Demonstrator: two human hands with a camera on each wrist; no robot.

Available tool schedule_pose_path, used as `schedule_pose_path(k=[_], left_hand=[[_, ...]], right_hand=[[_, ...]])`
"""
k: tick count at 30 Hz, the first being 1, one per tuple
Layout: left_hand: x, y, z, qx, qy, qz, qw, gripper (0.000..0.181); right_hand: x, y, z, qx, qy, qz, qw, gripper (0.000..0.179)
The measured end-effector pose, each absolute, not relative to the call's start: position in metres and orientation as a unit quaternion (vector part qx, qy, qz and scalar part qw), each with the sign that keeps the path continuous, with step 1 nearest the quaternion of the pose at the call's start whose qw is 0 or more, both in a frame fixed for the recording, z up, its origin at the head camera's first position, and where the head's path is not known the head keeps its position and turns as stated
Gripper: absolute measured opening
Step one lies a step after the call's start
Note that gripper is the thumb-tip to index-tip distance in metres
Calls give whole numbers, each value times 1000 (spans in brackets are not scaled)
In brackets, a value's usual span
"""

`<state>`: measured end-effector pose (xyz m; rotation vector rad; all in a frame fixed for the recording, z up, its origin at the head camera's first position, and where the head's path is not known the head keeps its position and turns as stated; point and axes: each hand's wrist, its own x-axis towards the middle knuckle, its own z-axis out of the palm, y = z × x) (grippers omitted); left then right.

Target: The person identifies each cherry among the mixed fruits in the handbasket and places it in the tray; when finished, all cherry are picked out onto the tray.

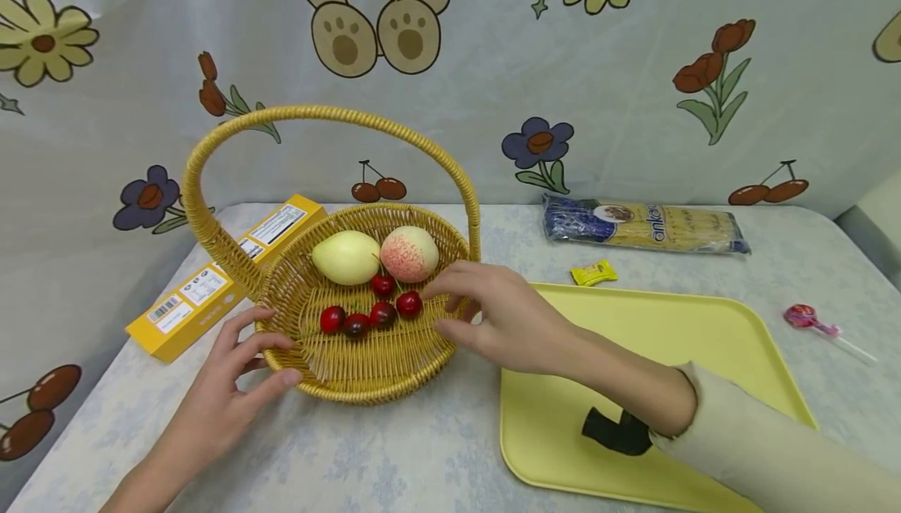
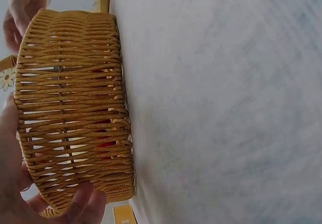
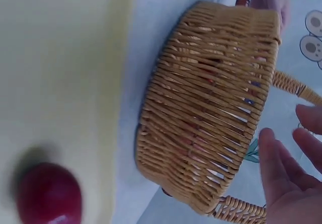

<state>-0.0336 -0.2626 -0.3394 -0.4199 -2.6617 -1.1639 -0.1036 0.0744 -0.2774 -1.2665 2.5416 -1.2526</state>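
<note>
A wicker basket (image 1: pixel 373 380) with a tall arched handle (image 1: pixel 338 113) stands on the table. In it lie a yellow-green pear (image 1: pixel 346 257), a pinkish-white peach (image 1: pixel 410 254) and several dark red cherries (image 1: pixel 383 315). My left hand (image 1: pixel 228 388) grips the basket's near left rim; the left wrist view shows its fingers (image 2: pixel 80 204) curled against the woven side. Above the right rim hovers my right hand (image 1: pixel 503 317), its fingers loosely bent and apart beside the rightmost cherry. Nothing shows between those fingers in the right wrist view, where fingers (image 3: pixel 282 168) stand clear of the rim.
Right of the basket lies a yellow tray (image 1: pixel 563 458) bearing a black curved object (image 1: pixel 615 431), partly behind my sleeve. A round red thing (image 3: pixel 49 194) shows on it in the right wrist view. Around are a yellow box (image 1: pixel 218 282), pasta pack (image 1: pixel 647 225), wrapped candy (image 1: pixel 594 273) and lollipop (image 1: pixel 802 316).
</note>
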Motion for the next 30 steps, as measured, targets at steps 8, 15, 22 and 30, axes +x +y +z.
schedule_pose_path(k=[8,15,22,30], left_hand=[[-32,-261,-339,-156,-901,-388,117,23],[-32,-263,-338,-151,-905,-382,110,21],[-31,-263,-337,-151,-902,-389,111,22],[-32,-262,-336,-144,-904,-389,106,24]], right_hand=[[-134,38,-281,-407,852,-317,91,31],[-144,16,-282,-377,879,-236,172,40],[-152,4,-283,-382,880,-181,216,38],[-154,0,-291,-381,885,-166,212,32]])
